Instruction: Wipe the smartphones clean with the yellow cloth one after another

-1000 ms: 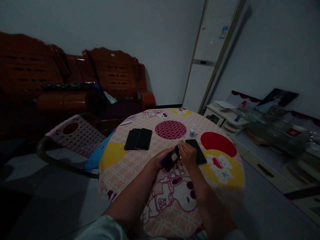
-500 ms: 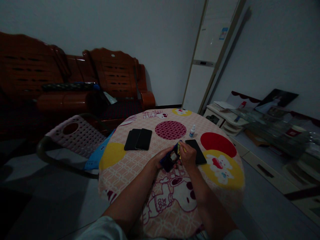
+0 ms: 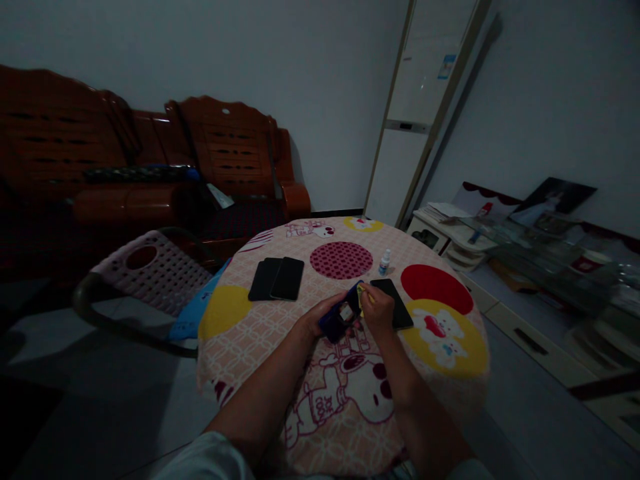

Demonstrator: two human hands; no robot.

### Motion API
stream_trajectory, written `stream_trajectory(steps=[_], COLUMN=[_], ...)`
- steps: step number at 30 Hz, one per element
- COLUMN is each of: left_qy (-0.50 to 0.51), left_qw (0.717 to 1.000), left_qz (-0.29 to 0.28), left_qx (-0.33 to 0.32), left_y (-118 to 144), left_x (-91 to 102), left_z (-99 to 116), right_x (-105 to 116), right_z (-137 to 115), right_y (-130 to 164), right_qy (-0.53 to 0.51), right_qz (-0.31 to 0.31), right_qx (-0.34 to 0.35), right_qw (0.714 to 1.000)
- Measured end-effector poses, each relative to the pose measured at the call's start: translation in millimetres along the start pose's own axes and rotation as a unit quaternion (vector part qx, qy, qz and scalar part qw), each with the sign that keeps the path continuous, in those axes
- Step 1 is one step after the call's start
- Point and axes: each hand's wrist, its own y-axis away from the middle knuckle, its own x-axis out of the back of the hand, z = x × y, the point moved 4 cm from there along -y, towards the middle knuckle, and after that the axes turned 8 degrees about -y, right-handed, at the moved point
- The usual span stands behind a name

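While you sit at a round desk point(image 3: 260, 333) covered in a cartoon-printed cloth, a dim room spreads behind it: a carved wooden sofa point(image 3: 150, 167) against the far wall and a pink perforated plastic chair point(image 3: 150, 267) close to the desk's left edge. Two dark phones point(image 3: 277, 278) lie side by side, face up, on the far left of the cloth, and another dark phone point(image 3: 397, 303) lies flat just beyond your right hand, all within reach. A small white bottle point(image 3: 385, 261) stands upright near it. Your left hand point(image 3: 315, 320) grips a blue phone point(image 3: 340, 318) from below, tilting it above the desk's middle so its back faces you. Your right hand point(image 3: 379, 311) pinches a small yellow cloth point(image 3: 360, 298), fingers closed on it, pressing it against the phone's upper end.
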Motion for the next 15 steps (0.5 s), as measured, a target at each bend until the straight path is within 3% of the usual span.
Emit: stream_trajectory(steps=[9, 15], left_qy=[0.006, 0.041], left_qw=[1.0, 0.999], left_qz=[0.012, 0.031], left_qx=[-0.006, -0.002], left_y=[1.8, 3.2], left_x=[-3.2, 0.2], left_z=[2.8, 6.1], right_x=[2.2, -2.7], right_z=[8.3, 8.6], right_y=[1.3, 3.6], right_qy=[-0.079, -0.089], right_qz=[0.031, 0.004], right_qx=[-0.126, -0.127], right_qw=[0.988, 0.988])
